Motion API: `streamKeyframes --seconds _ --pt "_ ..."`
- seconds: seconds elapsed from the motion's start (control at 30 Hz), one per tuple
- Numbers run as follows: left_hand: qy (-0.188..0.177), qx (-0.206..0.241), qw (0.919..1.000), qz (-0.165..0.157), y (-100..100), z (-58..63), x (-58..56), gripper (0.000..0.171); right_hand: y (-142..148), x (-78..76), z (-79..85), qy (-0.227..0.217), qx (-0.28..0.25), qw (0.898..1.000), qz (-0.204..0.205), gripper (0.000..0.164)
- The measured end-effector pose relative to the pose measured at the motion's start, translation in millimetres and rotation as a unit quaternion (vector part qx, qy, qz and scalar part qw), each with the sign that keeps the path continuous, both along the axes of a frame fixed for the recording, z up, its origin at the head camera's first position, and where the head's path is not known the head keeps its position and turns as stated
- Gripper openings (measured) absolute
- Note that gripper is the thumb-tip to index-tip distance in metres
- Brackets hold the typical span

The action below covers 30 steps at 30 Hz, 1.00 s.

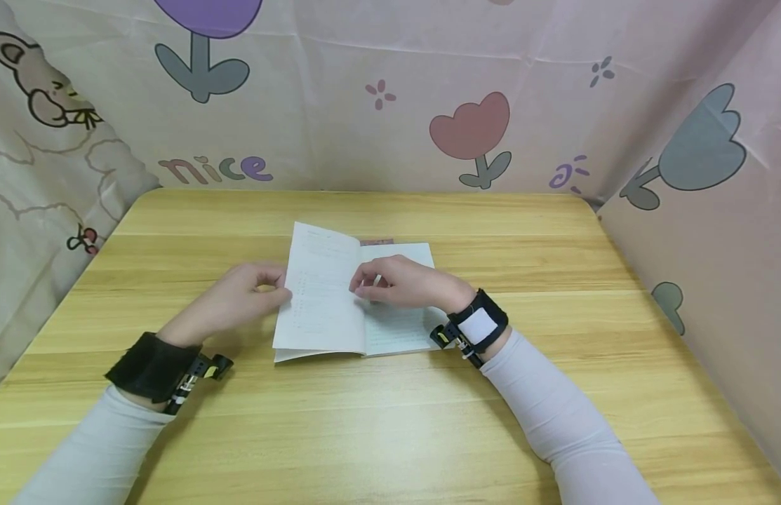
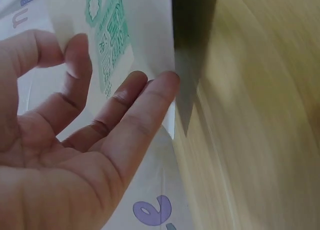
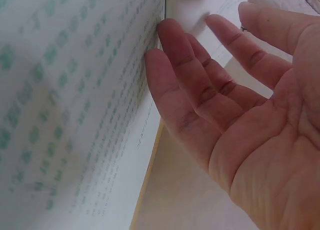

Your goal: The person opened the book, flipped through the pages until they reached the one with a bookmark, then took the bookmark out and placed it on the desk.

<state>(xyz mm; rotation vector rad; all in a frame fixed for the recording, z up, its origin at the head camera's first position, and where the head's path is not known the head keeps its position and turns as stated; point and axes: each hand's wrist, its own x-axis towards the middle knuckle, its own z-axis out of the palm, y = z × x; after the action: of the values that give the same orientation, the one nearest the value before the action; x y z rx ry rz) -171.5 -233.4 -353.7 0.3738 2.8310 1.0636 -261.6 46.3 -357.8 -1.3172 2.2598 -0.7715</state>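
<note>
A thin open booklet (image 1: 323,308) lies on the wooden table, its left leaves tilted up off the surface. At the booklet's left edge, my left hand (image 1: 241,301) pinches the leaves between thumb and index finger. The other left fingers (image 2: 142,115) lie stretched along the outer face, where green print shows in the left wrist view. Over the fold hovers my right hand (image 1: 412,284), loosely bent, with fingertips (image 3: 172,32) at or close to the gutter. Green lines of text cover the right page (image 3: 75,105). Nothing is held in the right hand.
Wooden table (image 1: 390,428) surrounds the booklet. A small pinkish patterned strip (image 1: 377,242) shows behind its top edge; what it belongs to is unclear. Printed cloth (image 1: 339,126) hangs along the back and both sides. Each wrist wears a black band (image 1: 153,368) with a small camera.
</note>
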Motion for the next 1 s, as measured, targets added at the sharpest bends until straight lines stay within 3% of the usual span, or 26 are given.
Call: streamKeyframes --seconds 0.13,0.5,1.0 --pt "-0.002 -0.015 0.9999 0.002 -1.8 -2.3 -1.0 0.024 -0.9 1.3 0.6 -0.001 0.005 1.0 0.0 0.02" --pt "0.026 -0.082 0.9962 -0.011 -5.9 -11.6 -4.5 0.026 -3.0 3.6 -2.7 0.049 0.018 0.999 0.008 0.027" --pt "0.059 -0.149 0.987 -0.013 4.9 -8.8 0.5 0.022 -3.3 2.6 -6.4 0.07 0.021 0.997 0.017 0.032"
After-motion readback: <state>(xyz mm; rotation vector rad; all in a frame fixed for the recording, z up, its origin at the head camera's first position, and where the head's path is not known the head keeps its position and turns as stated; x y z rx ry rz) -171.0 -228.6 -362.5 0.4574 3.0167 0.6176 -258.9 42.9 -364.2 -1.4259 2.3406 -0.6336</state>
